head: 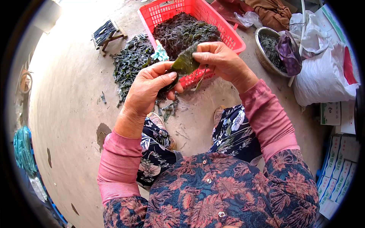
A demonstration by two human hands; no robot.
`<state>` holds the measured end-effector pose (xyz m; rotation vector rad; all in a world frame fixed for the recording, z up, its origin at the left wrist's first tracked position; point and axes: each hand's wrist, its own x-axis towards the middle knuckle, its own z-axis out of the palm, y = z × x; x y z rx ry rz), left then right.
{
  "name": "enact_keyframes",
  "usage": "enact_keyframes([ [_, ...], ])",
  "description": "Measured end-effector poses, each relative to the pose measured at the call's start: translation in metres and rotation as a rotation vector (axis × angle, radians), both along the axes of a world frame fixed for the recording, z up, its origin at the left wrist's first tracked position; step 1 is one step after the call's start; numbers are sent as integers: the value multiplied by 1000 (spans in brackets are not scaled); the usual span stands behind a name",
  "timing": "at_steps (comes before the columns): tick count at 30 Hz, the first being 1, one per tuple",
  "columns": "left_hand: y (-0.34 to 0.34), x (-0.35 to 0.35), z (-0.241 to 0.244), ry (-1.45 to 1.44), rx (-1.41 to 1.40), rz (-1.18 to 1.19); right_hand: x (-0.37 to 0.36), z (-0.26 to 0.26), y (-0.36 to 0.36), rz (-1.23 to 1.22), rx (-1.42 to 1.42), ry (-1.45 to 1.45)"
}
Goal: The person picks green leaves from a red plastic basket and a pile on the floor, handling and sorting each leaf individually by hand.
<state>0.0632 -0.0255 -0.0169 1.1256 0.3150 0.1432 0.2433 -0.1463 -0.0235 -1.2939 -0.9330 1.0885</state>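
A flat olive-green piece of seaweed [186, 60] is stretched between my two hands above the near end of a red plastic crate [232, 37]. My left hand [152, 85] pinches its left end between thumb and forefinger, with darker seaweed [168, 85] tucked under the thumb. At the upper right edge, the fingers and thumb of my right hand [221, 61] grip the same piece. A narrow strip [200, 82] dangles below that hand. Dark crinkled seaweed [182, 31] fills much of the crate. To its left, a heap of greener seaweed [129, 64] lies on the concrete floor.
A light-teal tied cloth [160, 53] on a stick is by the crate's left side. Beyond the heap stands a folding stool [107, 34]. On the right are a metal basin [260, 52] of dark shreds, a purple dotted cloth [288, 54], a white sack [322, 77] and stacked cartons [336, 173].
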Motion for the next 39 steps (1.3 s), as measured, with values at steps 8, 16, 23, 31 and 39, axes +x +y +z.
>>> enact_keyframes([
  [8, 16, -6, -7, 124, 182, 36, 12, -5, -4, -238, 83, -112],
  [16, 28, -10, -8, 19, 231, 256, 8, -7, 0, -350, 154, 119],
  [23, 27, -7, 0, 12, 332, 371, 6, -7, 2, -333, 192, 290],
  [31, 32, -13, -7, 40, 203, 375, 9, -6, -2, -286, 156, 220],
  [39, 30, -4, -9, -464, -303, 462, 0, -11, 5, -202, 92, 93],
])
